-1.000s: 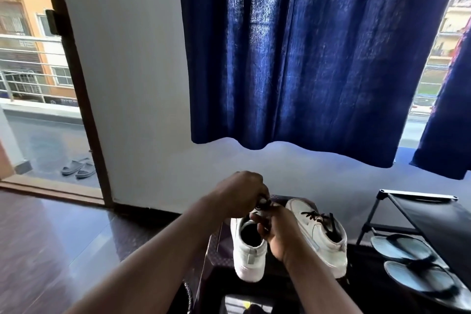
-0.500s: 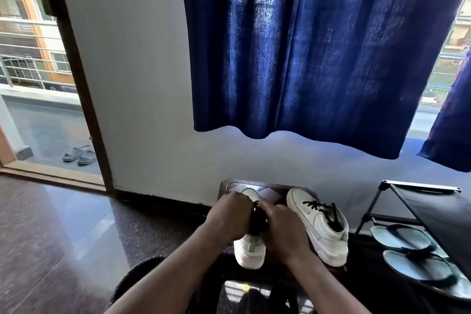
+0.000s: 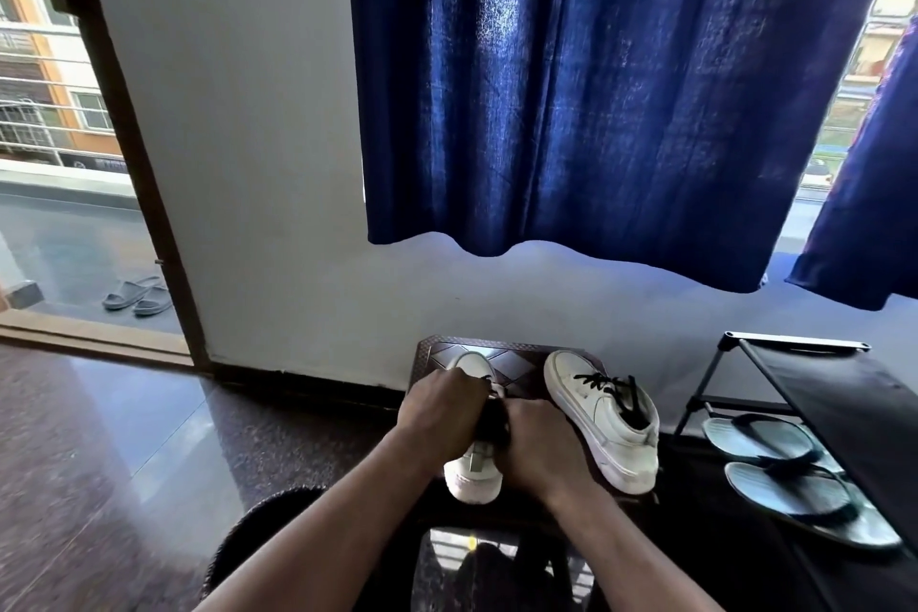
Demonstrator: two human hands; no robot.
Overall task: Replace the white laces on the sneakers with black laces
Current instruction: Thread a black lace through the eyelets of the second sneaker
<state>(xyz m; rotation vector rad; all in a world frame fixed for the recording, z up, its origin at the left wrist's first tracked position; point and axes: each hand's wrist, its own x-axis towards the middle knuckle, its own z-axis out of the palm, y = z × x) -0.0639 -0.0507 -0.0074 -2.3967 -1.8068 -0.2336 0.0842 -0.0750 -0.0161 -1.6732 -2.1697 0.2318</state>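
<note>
Two white sneakers stand on a dark brown stool (image 3: 516, 353). The right sneaker (image 3: 603, 417) carries black laces and lies free beside my hands. The left sneaker (image 3: 474, 467) points away from me, its heel toward me. My left hand (image 3: 439, 412) and my right hand (image 3: 534, 437) are both curled over its middle, close together, gripping the shoe at its lacing. A short piece of black lace (image 3: 489, 385) shows between my hands; most of the lacing is hidden under them.
A black shoe rack (image 3: 824, 378) stands at the right with a pair of flip-flops (image 3: 790, 477) on it. A blue curtain (image 3: 571, 80) hangs over the wall ahead. At the left a doorway opens to a balcony with grey slippers (image 3: 136, 296). The floor is polished dark stone.
My hands came down from in front of the shoe onto its top and now press close together over the lacing. The camera view tilted slightly; the right sneaker stayed put.
</note>
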